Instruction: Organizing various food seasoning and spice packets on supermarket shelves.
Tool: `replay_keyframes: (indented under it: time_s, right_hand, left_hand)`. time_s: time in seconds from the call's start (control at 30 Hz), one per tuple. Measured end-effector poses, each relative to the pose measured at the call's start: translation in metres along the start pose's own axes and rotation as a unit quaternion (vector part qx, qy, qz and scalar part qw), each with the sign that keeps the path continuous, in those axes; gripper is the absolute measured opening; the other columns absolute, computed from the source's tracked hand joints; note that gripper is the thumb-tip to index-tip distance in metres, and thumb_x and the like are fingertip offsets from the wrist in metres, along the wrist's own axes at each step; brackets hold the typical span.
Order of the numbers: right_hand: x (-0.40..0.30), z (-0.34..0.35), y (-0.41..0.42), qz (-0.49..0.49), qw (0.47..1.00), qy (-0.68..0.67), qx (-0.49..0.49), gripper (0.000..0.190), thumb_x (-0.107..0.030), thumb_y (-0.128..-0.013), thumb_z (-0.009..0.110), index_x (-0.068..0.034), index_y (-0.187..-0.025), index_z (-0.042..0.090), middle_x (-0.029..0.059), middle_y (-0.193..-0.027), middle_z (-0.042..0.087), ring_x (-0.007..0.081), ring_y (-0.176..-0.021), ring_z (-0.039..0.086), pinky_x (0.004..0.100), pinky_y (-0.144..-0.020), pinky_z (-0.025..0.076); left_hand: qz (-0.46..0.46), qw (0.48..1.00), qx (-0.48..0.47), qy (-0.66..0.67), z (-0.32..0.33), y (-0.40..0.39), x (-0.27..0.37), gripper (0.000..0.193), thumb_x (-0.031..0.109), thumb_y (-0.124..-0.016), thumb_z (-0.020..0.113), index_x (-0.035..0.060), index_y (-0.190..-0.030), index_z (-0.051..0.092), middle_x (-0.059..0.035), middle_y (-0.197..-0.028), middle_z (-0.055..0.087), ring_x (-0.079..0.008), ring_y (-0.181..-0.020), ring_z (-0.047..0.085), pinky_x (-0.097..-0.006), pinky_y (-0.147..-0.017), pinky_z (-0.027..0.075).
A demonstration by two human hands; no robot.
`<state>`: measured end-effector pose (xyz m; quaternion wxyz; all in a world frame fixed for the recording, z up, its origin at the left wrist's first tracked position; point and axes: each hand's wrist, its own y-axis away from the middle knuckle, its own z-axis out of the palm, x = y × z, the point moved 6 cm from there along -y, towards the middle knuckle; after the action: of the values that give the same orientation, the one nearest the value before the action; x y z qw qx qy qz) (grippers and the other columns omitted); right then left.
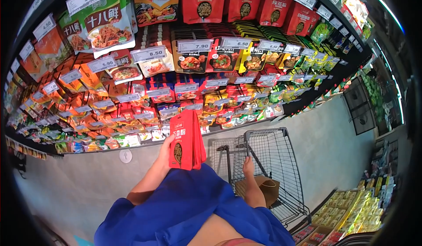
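Several red seasoning pouches (183,143) are stacked upright in my left hand (165,152), which grips them by their left edge. They bear writing and a picture of spices. My right hand (248,167) is closed on the rim of a wire shopping cart (283,160). Inside the cart, beside my right forearm, stands a brown paper bag (272,188). Similar red pouches (204,3) hang at the top of the rack before me.
A long rack with hanging seasoning pouches (252,59) and price tags (194,46) curves across the front. Grey floor (316,143) lies beyond the cart. Boxed goods (346,209) stand at lower right, and green produce (374,91) at far right.
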<state>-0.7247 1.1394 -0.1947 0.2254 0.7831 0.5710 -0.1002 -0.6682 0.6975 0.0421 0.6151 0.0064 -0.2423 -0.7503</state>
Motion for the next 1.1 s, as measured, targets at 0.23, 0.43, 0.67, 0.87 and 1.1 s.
replay_keyframes:
  time_s: [0.23, 0.43, 0.67, 0.87, 1.1]
  right_hand:
    - [0.013, -0.008, -0.009, 0.02, 0.998, -0.029, -0.051, 0.052, -0.045, -0.101, 0.038, -0.01, -0.139, 0.043, 0.0265, -0.117, 0.062, 0.0454, -0.108, 0.058, 0.0531, -0.09, 0.046]
    - [-0.113, -0.064, -0.035, -0.181, 0.983, -0.009, -0.009, 0.038, -0.035, -0.093, 0.056, 0.0, -0.104, 0.065, 0.0242, -0.1, 0.067, 0.0413, -0.095, 0.064, 0.0481, -0.083, 0.05]
    - [-0.376, -0.231, 0.086, -0.309, 0.867, -0.39, -0.026, 0.032, -0.024, -0.087, 0.07, 0.002, -0.107, 0.068, 0.0171, -0.099, 0.069, 0.031, -0.094, 0.066, 0.0377, -0.084, 0.05]
    - [-0.403, -0.233, 0.136, -0.463, 0.871, -0.148, 0.067, 0.026, -0.011, -0.071, 0.081, -0.001, -0.092, 0.068, 0.0111, -0.084, 0.06, 0.0291, -0.082, 0.058, 0.0404, -0.073, 0.047]
    - [-0.406, -0.231, 0.156, -0.491, 0.856, -0.111, 0.118, 0.023, -0.011, -0.074, 0.077, -0.003, -0.094, 0.069, 0.0071, -0.089, 0.059, 0.0265, -0.086, 0.057, 0.0397, -0.076, 0.042]
  left_hand:
    - [0.006, 1.0, 0.007, -0.003, -0.001, 0.0, 0.002, 0.043, 0.034, -0.096, 0.056, 0.0041, -0.127, 0.055, -0.0132, -0.118, 0.066, -0.0258, -0.105, 0.066, -0.0415, -0.094, 0.053]
    - [-0.017, 0.995, 0.016, -0.093, 0.015, -0.003, -0.008, 0.044, 0.029, -0.095, 0.057, 0.0, -0.129, 0.052, -0.0164, -0.121, 0.064, -0.0268, -0.11, 0.063, -0.0406, -0.098, 0.051]
    - [0.0, 0.985, -0.023, -0.171, 0.029, 0.003, -0.018, 0.046, 0.02, -0.094, 0.062, -0.0007, -0.132, 0.048, -0.015, -0.122, 0.063, -0.0228, -0.108, 0.065, -0.0368, -0.093, 0.054]
    - [0.024, 0.978, -0.025, -0.204, 0.03, 0.009, -0.02, 0.046, 0.018, -0.094, 0.062, 0.0001, -0.133, 0.046, -0.0138, -0.123, 0.062, -0.0218, -0.109, 0.064, -0.0359, -0.093, 0.054]
    - [0.036, 0.975, -0.022, -0.219, 0.027, 0.012, -0.017, 0.046, 0.017, -0.094, 0.063, 0.0008, -0.134, 0.045, -0.0131, -0.123, 0.062, -0.0212, -0.109, 0.064, -0.036, -0.093, 0.054]
